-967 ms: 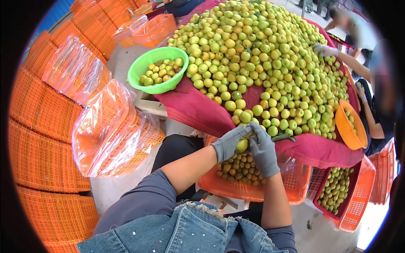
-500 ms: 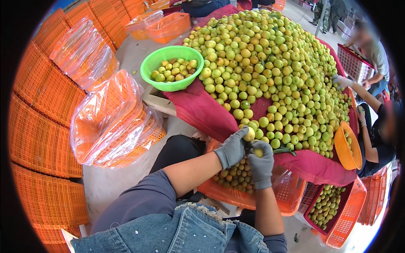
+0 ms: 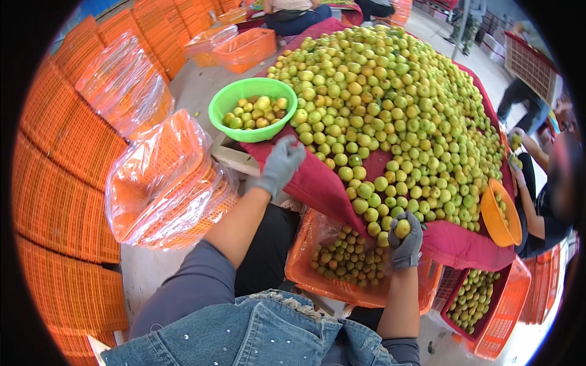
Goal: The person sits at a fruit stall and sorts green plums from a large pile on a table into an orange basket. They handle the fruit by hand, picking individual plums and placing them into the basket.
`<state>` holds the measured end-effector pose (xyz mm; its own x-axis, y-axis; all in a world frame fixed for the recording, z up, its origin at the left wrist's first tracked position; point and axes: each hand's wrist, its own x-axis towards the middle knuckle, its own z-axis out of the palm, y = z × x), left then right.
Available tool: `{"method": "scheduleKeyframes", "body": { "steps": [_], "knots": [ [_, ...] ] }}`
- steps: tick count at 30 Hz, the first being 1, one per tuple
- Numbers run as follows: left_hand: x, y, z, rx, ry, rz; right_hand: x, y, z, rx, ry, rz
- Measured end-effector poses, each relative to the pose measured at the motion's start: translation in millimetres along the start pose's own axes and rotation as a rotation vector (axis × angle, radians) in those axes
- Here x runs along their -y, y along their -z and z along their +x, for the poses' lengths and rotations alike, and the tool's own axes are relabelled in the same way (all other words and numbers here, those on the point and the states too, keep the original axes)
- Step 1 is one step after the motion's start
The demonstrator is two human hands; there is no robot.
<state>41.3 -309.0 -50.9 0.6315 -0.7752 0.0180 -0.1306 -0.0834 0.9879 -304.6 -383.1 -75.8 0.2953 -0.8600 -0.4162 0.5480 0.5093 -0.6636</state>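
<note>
My left hand (image 3: pixel 282 165), in a grey glove, hovers just below a green plastic colander (image 3: pixel 221 127) containing several greenish-brown fruits (image 3: pixel 256 113). Its fingers are curled, and whether they hold anything is hidden. At the near edge of the heap, my gloved right hand (image 3: pixel 405 241) is closed around a round yellow-green fruit (image 3: pixel 402 229). The large heap of similar fruit (image 3: pixel 390 104) covers a table draped with dark red cloth (image 3: pixel 305 177). Below the cloth edge, an orange crate (image 3: pixel 366 295) lined with clear plastic holds more brownish-green fruit (image 3: pixel 348 259).
Stacked orange crates (image 3: pixel 67 183) line the left side, with plastic-wrapped baskets (image 3: pixel 165 183) beside my left arm. At right, a co-worker's gloved hands (image 3: pixel 516 152) hold fruit above an orange basin (image 3: pixel 502 213). A dark red crate of fruit (image 3: pixel 471 299) stands below.
My left hand has moved away from my right, leftward and up to the green colander. My right hand has shifted slightly right with a fruit in it. A paler fruit now shows in the colander.
</note>
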Motion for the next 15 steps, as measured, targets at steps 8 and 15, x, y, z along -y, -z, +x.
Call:
{"method": "scheduleKeyframes", "body": {
  "steps": [8,15],
  "knots": [
    [50.1,5.1,-44.5,0.225,0.153,-0.078,51.5,51.6,-0.4,0.059,0.135,0.282],
    [94.7,-12.1,-13.3,0.14,0.15,-0.07,116.2,210.6,-50.3,-0.359,0.493,0.727]
  ]
}}
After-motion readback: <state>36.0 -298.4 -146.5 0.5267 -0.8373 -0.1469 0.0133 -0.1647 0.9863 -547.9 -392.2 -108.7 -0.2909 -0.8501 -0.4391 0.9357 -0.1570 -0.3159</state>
